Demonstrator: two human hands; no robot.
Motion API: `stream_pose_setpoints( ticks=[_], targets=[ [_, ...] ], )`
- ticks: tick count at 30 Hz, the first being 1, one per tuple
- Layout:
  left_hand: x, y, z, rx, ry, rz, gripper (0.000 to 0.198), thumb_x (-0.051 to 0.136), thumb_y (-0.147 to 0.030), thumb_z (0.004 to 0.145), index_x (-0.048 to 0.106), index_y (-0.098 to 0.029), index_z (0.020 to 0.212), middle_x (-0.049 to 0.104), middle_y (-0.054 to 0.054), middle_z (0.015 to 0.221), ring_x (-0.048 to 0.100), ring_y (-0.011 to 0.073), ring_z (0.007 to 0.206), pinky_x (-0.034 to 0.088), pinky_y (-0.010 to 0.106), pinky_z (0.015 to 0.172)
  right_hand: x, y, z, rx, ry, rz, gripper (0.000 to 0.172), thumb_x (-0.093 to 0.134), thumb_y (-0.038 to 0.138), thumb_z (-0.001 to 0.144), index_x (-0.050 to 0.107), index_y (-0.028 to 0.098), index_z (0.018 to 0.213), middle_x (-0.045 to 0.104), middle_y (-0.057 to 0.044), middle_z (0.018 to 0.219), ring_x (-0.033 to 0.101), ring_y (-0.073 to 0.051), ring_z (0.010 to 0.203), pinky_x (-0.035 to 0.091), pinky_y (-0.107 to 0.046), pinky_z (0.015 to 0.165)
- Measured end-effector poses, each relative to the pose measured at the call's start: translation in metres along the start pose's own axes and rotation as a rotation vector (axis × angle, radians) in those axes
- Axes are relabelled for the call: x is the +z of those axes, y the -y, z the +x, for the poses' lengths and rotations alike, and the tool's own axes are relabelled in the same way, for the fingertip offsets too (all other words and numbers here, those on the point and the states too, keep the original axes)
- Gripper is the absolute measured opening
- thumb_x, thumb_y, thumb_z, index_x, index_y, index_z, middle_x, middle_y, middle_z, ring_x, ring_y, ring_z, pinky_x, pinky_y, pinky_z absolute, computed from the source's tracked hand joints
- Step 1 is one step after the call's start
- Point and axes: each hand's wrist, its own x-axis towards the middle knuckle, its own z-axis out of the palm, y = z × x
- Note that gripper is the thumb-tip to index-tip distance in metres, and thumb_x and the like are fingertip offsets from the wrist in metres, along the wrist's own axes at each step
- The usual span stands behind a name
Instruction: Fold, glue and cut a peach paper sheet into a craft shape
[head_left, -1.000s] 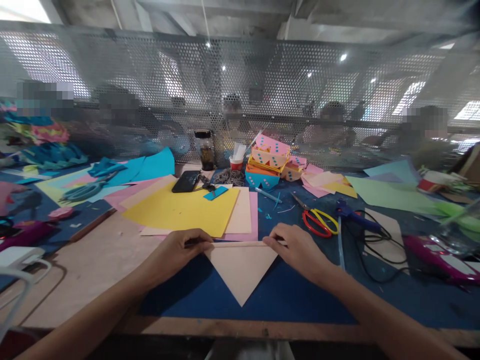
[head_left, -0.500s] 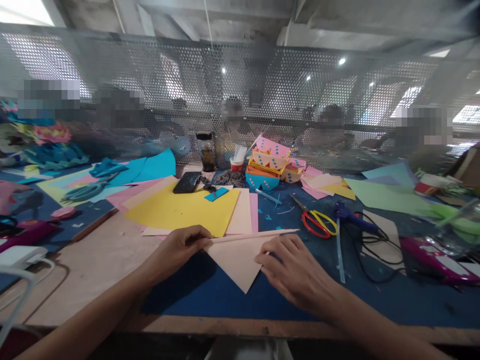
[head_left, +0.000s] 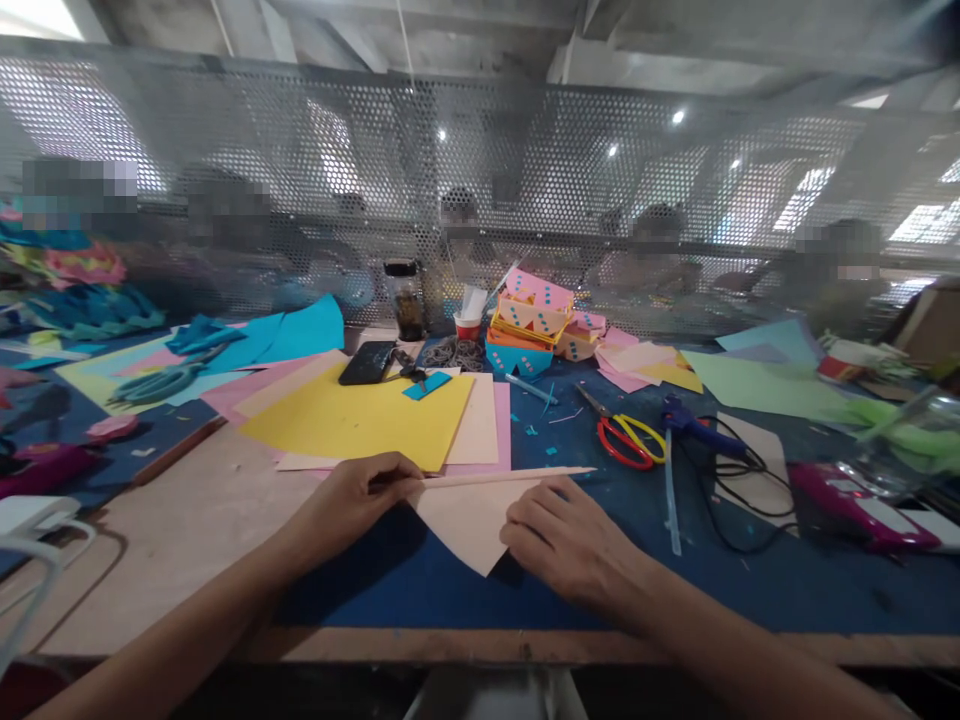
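Seemingly, white slips (head_left: 475,300) fill the cup (head_left: 468,328) behind the peach paper (head_left: 469,515)

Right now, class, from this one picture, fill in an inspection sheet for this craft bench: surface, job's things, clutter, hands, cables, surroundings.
Surface: blue mat over a wooden table, paper scraps scattered.
Job's things: peach paper folded into a triangle, narrow fold along its top edge.
Clutter: yellow sheet, red-and-yellow scissors, black phone, dotted paper boxes, blue glue gun.
Hands: left hand pinches the paper's left corner; right hand presses flat on its right part.
Cables: black cable looped loosely beside the glue gun.
Surroundings: perforated metal screen, people seated behind it.
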Motion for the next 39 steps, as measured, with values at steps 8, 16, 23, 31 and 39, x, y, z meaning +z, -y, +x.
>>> stream_pose_setpoints(
  ticks=[8,16,23,31,39],
  targets=[
    [0.003,0.000,-0.001,0.107,-0.032,0.135,0.020,0.055,-0.038,0.094,0.069,-0.023,0.091,0.067,0.004,0.097,0.063,0.0222,0.096,0.050,0.032,0.082,0.011,0.000,-0.005,0.049,0.005,0.130,0.012,0.047,0.021,0.103,0.059,0.018,0.102,0.064,-0.003,0.098,0.054,-0.017,0.089,0.037,-0.035,0.082],
    [0.007,0.007,0.000,0.249,-0.069,0.347,0.015,0.055,-0.032,0.096,0.068,-0.023,0.092,0.066,0.003,0.096,0.058,0.0220,0.096,0.045,0.034,0.083,0.009,0.000,-0.004,0.051,0.029,0.143,0.016,0.046,0.024,0.104,0.060,0.018,0.101,0.065,-0.003,0.095,0.055,-0.018,0.088,0.036,-0.035,0.079],
    [0.013,0.004,-0.007,0.414,-0.136,0.379,0.014,0.053,-0.024,0.099,0.067,-0.024,0.103,0.064,0.004,0.102,0.057,0.0202,0.099,0.045,0.033,0.086,0.012,0.000,-0.004,0.047,-0.012,0.129,0.013,0.051,0.024,0.102,0.061,0.018,0.097,0.065,-0.003,0.091,0.054,-0.018,0.085,0.035,-0.034,0.079],
    [0.047,-0.027,-0.034,0.531,0.035,0.160,0.017,0.067,-0.020,0.091,0.064,-0.026,0.106,0.067,0.000,0.103,0.060,0.0168,0.096,0.047,0.027,0.083,0.009,0.001,-0.002,0.119,-0.008,0.257,0.011,0.051,0.025,0.102,0.060,0.019,0.100,0.065,-0.001,0.094,0.054,-0.017,0.089,0.034,-0.034,0.083],
    [0.059,-0.035,-0.026,0.442,-0.106,0.221,0.008,0.061,-0.019,0.094,0.063,-0.021,0.086,0.065,-0.001,0.082,0.059,0.0172,0.079,0.044,0.028,0.070,0.015,0.001,-0.001,0.384,-0.025,0.533,0.010,0.059,0.031,0.099,0.060,0.021,0.098,0.066,0.001,0.096,0.056,-0.016,0.091,0.036,-0.031,0.081]
  ],
)
